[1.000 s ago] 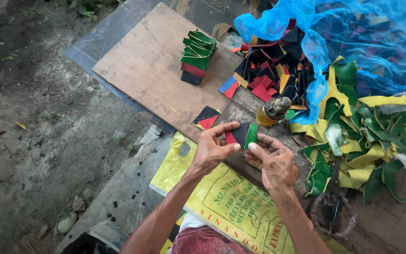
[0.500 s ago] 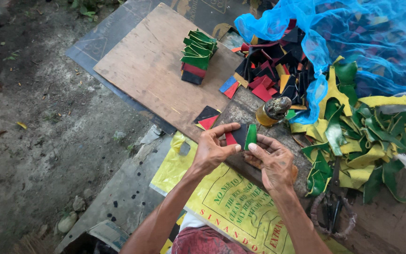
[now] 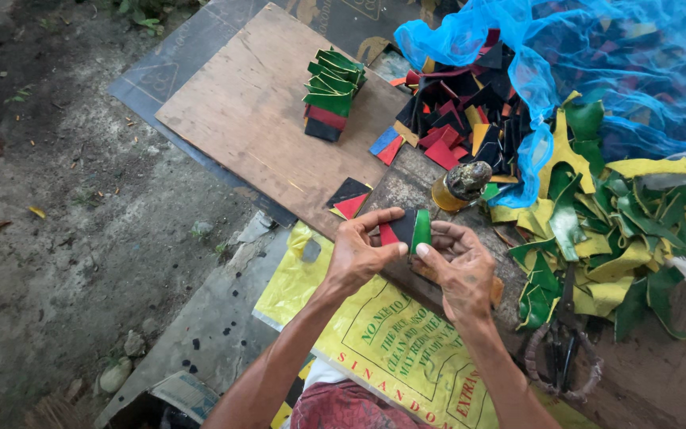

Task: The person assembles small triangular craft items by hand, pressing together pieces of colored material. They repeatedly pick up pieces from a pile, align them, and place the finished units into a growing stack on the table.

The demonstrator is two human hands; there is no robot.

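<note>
Head view: left hand (image 3: 359, 256) and right hand (image 3: 460, 266), fingers pinched together on small folded piece (image 3: 408, 230), red, black and green, held above dark board (image 3: 406, 187). Adjacent: brown bottle (image 3: 459, 187), stacked green pieces (image 3: 329, 91), yellow-green scraps (image 3: 597, 238), blue net (image 3: 597, 71), yellow sack (image 3: 391, 349).

Your left hand (image 3: 359, 258) and right hand (image 3: 462, 270) are bare, forearms unsleeved, no rings or watch; below your wrists, reddish patterned cloth (image 3: 343, 407) covers your lap.
</note>
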